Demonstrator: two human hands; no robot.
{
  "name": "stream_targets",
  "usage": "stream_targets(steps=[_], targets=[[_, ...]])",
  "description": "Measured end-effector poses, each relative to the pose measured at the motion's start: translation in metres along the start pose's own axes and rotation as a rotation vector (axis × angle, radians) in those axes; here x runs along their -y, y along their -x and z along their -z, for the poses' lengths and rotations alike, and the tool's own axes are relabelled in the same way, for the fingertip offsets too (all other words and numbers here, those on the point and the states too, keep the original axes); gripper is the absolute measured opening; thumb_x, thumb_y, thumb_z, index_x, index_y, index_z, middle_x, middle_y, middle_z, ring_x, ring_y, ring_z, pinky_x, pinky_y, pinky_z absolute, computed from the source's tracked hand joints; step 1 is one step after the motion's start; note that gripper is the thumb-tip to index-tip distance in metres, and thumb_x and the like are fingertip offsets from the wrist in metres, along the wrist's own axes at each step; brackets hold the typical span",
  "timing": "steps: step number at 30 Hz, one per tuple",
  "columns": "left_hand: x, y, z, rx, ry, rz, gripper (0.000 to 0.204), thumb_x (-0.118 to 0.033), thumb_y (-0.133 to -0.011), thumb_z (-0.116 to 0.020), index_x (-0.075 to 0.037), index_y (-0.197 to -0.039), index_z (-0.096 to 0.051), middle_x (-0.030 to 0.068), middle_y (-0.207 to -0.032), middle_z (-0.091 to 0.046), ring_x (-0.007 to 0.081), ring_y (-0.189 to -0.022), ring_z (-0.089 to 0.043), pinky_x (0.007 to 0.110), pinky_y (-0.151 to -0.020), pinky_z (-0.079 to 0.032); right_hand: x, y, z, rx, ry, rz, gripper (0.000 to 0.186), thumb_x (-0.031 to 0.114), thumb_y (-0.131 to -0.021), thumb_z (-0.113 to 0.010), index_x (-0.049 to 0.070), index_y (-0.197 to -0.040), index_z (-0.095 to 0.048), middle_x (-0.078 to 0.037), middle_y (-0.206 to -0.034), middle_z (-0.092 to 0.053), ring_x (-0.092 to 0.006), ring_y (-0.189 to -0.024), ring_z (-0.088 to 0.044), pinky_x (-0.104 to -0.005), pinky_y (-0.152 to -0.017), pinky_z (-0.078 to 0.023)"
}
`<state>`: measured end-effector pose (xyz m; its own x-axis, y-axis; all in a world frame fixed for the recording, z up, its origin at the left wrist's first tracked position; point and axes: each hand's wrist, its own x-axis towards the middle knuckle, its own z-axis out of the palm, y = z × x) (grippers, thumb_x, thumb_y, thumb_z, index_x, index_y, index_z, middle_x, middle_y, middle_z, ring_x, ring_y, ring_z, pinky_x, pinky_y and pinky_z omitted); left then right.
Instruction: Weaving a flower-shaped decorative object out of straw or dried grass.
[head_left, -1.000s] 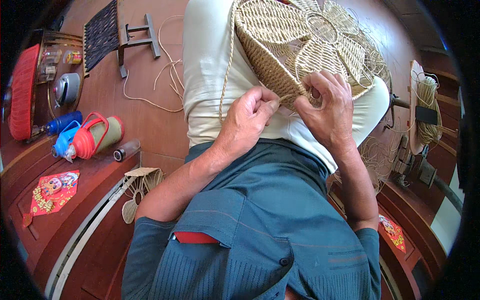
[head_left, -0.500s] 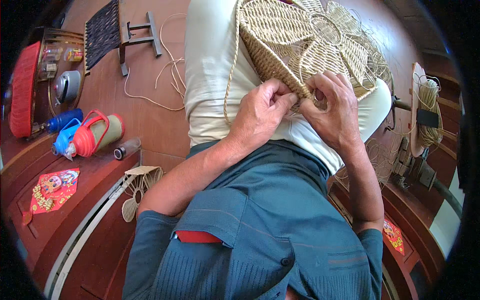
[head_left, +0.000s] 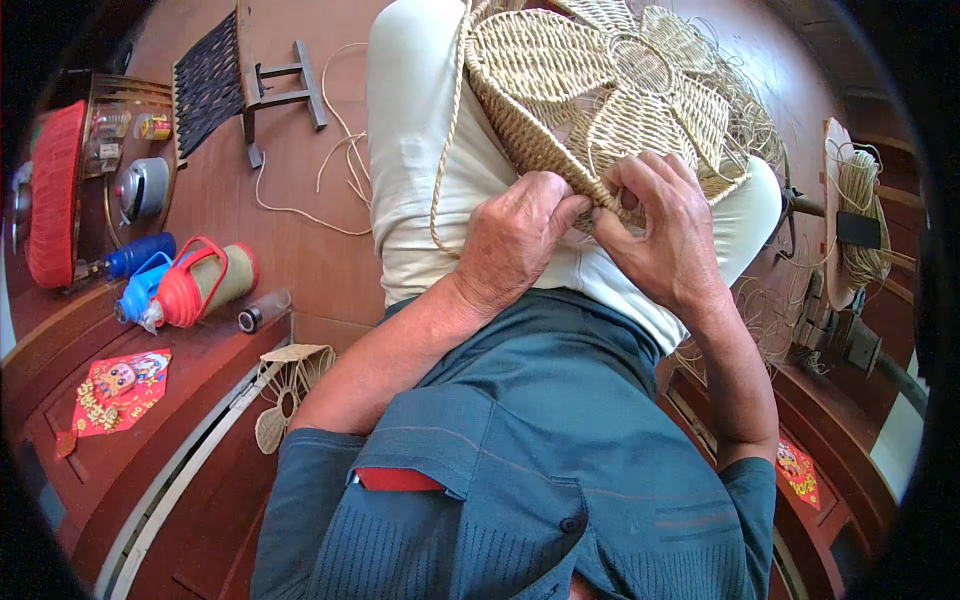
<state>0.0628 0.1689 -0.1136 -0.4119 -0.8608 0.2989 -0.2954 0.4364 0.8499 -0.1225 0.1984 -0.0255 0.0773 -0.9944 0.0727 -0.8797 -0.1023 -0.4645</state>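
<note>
A woven straw basket (head_left: 545, 55) with a flower pattern of open-gapped petals lies tilted across my lap, its braided rim towards me. At the near corner of that rim, my right hand (head_left: 668, 235) is closed, thumb and curled fingers pinching the edge. Just left of it is my left hand (head_left: 512, 238), back upward, with its thumb and fingers pressed together against the rim. Whatever lies between the left fingertips is hidden. A straw cord (head_left: 447, 150) hangs from the basket's left side over my white trousers (head_left: 410, 130).
On the left are a low stool (head_left: 285, 85), red and blue thermos flasks (head_left: 205, 290), a glass jar (head_left: 262, 308) and a red tray (head_left: 55, 195). Loose cord (head_left: 310, 222) trails over the floor. A wound cord bundle (head_left: 858, 235) sits at right, near tangled strands (head_left: 745, 320).
My left hand has turned so its back faces up more, and its fingertips are less visible. The right hand stays at the rim. The whole view has shifted slightly.
</note>
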Motion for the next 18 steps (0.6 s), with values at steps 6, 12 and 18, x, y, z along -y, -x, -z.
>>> stream_targets(steps=[6, 12, 18], targets=[[-0.001, -0.003, 0.002, -0.001, -0.019, -0.063, 0.015, -0.014, -0.098, -0.080, -0.002, -0.100, -0.071, 0.0169, -0.089, -0.071, 0.0368, -0.080, -0.073, 0.045, -0.069, -0.058, -0.002, 0.001, -0.004, -0.039, -0.015, 0.010, 0.024, 0.018, -0.078, -0.077, 0.004, -0.095, -0.068, -0.014, -0.090, -0.065, -0.0368, -0.088, -0.060, -0.0486, -0.083, -0.050], [-0.009, -0.007, 0.004, -0.007, -0.138, -0.149, 0.013, -0.009, -0.095, -0.079, -0.004, -0.092, -0.067, 0.0139, -0.083, -0.068, 0.0341, -0.073, -0.071, 0.044, -0.064, -0.056, -0.006, 0.003, -0.005, -0.054, -0.017, 0.050, 0.024, 0.019, -0.080, -0.076, 0.004, -0.096, -0.066, -0.014, -0.090, -0.066, -0.0375, -0.087, -0.061, -0.0491, -0.083, -0.050], [-0.021, -0.011, 0.007, 0.029, -0.268, -0.133, 0.018, -0.009, -0.093, -0.077, -0.006, -0.088, -0.061, 0.0114, -0.076, -0.062, 0.0326, -0.068, -0.068, 0.044, -0.060, -0.055, -0.006, 0.006, -0.001, -0.027, -0.051, 0.050, 0.023, 0.017, -0.081, -0.074, 0.003, -0.097, -0.065, -0.016, -0.090, -0.065, -0.0385, -0.086, -0.062, -0.0497, -0.085, -0.050]])
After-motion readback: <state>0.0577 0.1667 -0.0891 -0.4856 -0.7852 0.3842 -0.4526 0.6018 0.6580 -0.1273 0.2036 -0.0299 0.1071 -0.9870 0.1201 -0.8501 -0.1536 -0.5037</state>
